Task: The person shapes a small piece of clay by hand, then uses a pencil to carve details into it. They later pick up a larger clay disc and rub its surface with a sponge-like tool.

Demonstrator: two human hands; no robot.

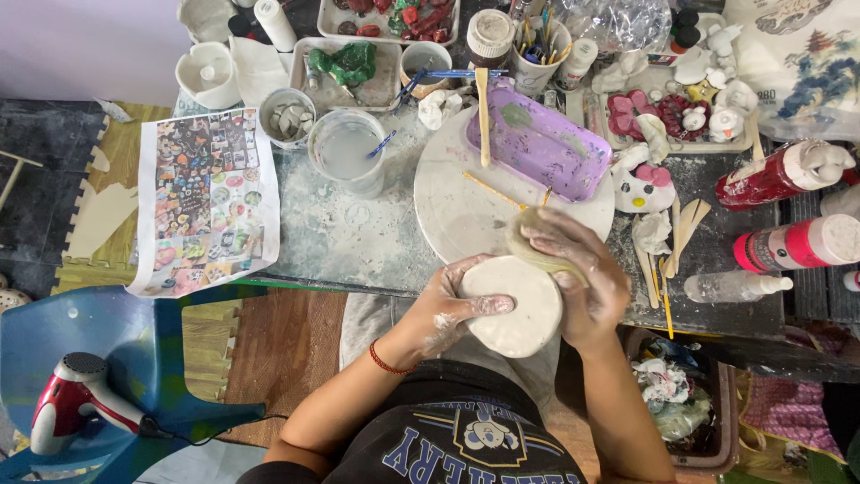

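My left hand (452, 305) grips a round, white plaster disc (515, 309) from its left side, thumb lying across its face. My right hand (582, 278) presses a yellowish sponge (528, 242) against the disc's upper right edge. Both hands are smeared with white plaster. They hover at the near edge of the worktable, just in front of a round white turntable (457, 202). A purple rectangular tray (542, 148) rests on the turntable's far right side, with a wooden stick (483, 112) lying across its left end.
A clear cup of cloudy water (348, 151) stands left of the turntable. A printed picture sheet (208, 199) hangs over the table's left edge. Red squeeze bottles (784, 175) and white figurines (643, 186) crowd the right. A red-and-white hair dryer (67, 399) lies on a blue stool.
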